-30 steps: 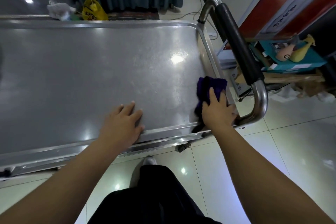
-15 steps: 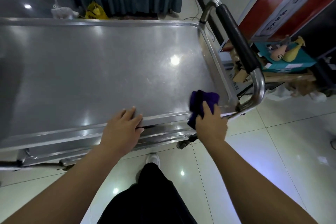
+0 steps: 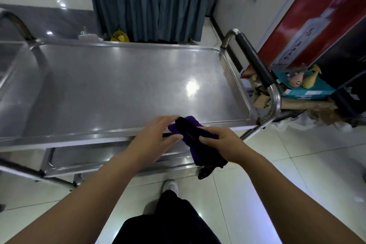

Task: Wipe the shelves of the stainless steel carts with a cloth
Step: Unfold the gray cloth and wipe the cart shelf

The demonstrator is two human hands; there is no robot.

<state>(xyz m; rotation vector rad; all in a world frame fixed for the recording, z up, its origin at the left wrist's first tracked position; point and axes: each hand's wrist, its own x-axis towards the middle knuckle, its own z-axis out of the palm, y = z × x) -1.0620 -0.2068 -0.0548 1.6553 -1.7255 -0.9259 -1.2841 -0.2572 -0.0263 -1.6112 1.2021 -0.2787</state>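
Note:
A stainless steel cart stands in front of me, its top shelf [image 3: 122,89] bare and shiny. A lower shelf [image 3: 111,156] shows under the near rim. My right hand [image 3: 221,144] grips a dark purple cloth [image 3: 198,142], lifted just off the near edge of the top shelf. The cloth hangs down below the hand. My left hand [image 3: 156,140] is beside it with straight fingers, the fingertips touching the cloth's upper end.
The cart's black-padded push handle [image 3: 255,65] rises at the right end. Beyond it lie cardboard and a teal box [image 3: 305,89] against a red panel. A second cart's rail [image 3: 17,25] is at far left. Grey curtains [image 3: 150,2] hang behind. My shoe [image 3: 171,186] is on the tiled floor.
My right hand lifted the cloth off the shelf's right corner and brought it left toward me. My left hand left the shelf rim and moved to the cloth. My view rose.

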